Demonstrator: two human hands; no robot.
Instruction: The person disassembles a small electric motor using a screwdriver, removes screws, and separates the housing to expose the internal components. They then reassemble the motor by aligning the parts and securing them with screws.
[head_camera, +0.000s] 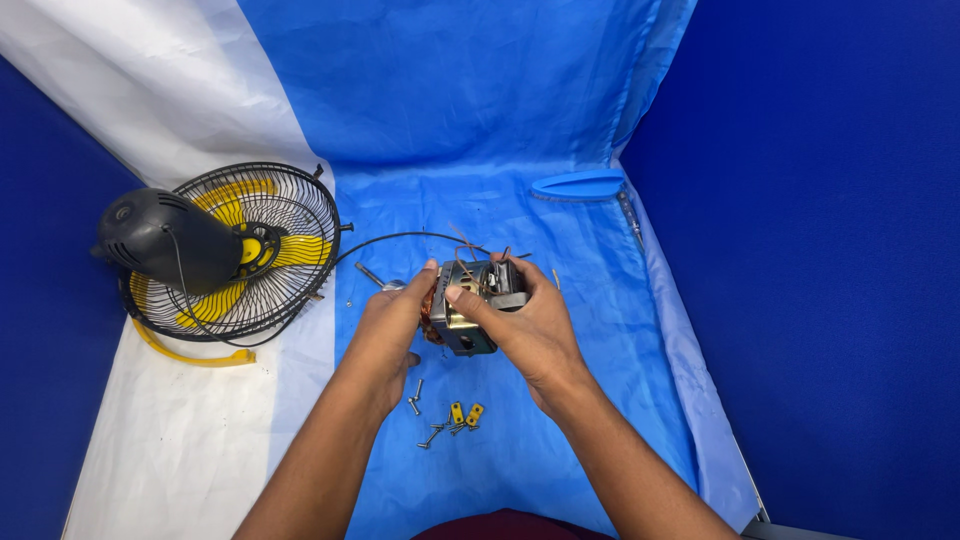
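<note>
A person sits over a blue and white plastic sheet (600, 400) that covers the work place, and both bare arms reach out to the middle of it. The two hands hold up one thing together: a small grey metal fan motor (470, 305) with brown-orange copper wire wound inside it and thin wires sticking out on top. The left hand (388, 325) wraps around the left side of the motor, with its thumb pressed on the top corner. The right hand (530, 320) closes over the right side, with its thumb lying across the front of the metal box. So both hands are shut tight on the motor, which is lifted a bit above the sheet. A thin black cable (400, 240) curves from the motor toward the left. There lies a round black wire fan cage with yellow blades (265, 260) inside it, and a black round plastic cover (165, 240) sits on top of the cage. A curved yellow plastic strip (190, 352) lies just under the cage. Near the person, below the hands, lie small silver screws (415, 398) and two little yellow metal plates (465, 412). Far back on the sheet rests a flat blue plastic piece (580, 186).
</note>
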